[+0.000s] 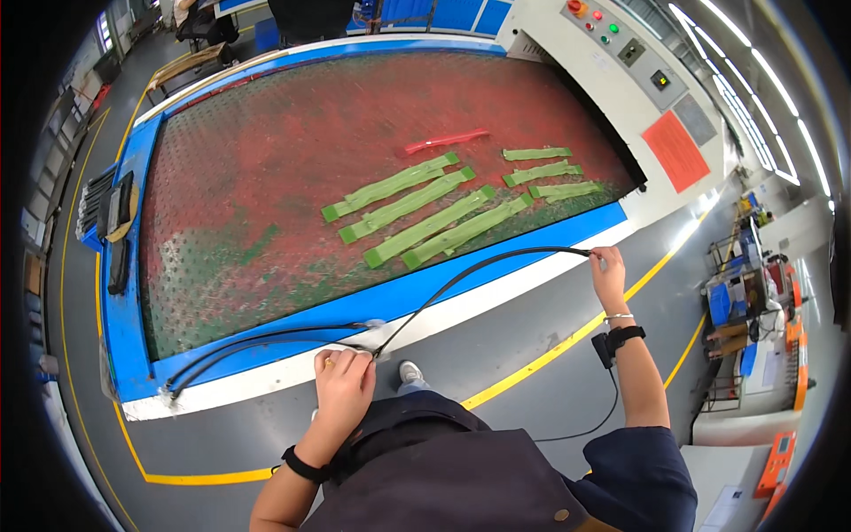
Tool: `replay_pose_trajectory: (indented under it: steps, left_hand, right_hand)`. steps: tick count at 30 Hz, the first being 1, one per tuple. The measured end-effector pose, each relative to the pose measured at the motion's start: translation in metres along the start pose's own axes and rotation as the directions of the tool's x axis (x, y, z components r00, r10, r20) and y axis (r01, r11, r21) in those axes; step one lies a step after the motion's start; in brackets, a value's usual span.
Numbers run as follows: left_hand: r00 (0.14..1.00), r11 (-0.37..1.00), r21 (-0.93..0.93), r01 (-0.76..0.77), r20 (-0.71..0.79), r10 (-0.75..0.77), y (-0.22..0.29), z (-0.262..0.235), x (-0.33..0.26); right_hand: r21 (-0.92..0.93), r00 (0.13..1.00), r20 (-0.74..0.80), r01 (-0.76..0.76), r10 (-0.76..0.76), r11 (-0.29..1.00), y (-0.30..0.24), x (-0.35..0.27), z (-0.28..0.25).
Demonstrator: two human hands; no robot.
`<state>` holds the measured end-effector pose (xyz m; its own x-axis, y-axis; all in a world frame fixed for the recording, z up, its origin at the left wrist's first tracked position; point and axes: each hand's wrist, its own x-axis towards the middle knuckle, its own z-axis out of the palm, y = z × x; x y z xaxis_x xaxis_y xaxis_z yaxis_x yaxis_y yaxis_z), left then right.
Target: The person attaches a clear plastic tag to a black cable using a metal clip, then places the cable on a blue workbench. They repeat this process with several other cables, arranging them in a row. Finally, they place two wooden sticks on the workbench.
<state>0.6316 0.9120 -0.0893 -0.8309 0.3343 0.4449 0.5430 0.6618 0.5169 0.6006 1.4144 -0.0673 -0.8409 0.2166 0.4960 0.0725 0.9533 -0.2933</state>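
Note:
A thin black cable-like strip [483,263] arches upward between my two hands over the machine's near edge. My left hand [344,383], low and just in front of the blue and white rim, pinches its left end with curled fingers. Higher and farther right, my right hand [608,273] grips the other end between thumb and fingers. Other black strips [232,349] lie bowed along the blue rim [292,324], left of my left hand. What the strip's ends look like inside my fingers is hidden.
Several green strips [412,206] and one red strip [446,141] lie on the mottled red and green bed [266,160]. At its right stands a white control housing [620,84] with buttons. Black bars [120,222] rest at the left edge. A person [199,22] is far back left.

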Motion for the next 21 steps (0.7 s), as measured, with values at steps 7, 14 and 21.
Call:
replay_pose_trajectory:
  steps: [7, 14, 21]
  left_hand:
    - [0.994, 0.982, 0.178, 0.064, 0.077, -0.079, 0.038, 0.081, 0.029]
    - [0.990, 0.935, 0.337, 0.110, 0.050, -0.135, 0.039, 0.119, 0.042]
    - [0.982, 0.893, 0.428, 0.140, 0.053, -0.180, 0.040, 0.128, 0.051]
  right_hand:
    - [0.103, 0.998, 0.041, -0.046, 0.042, 0.994, 0.097, 0.011, 0.036]
    - [0.199, 0.994, 0.085, -0.082, 0.066, 0.977, 0.140, 0.016, 0.083]
    - [0.279, 0.996, 0.089, -0.054, 0.031, 0.959, 0.143, 0.021, 0.102]
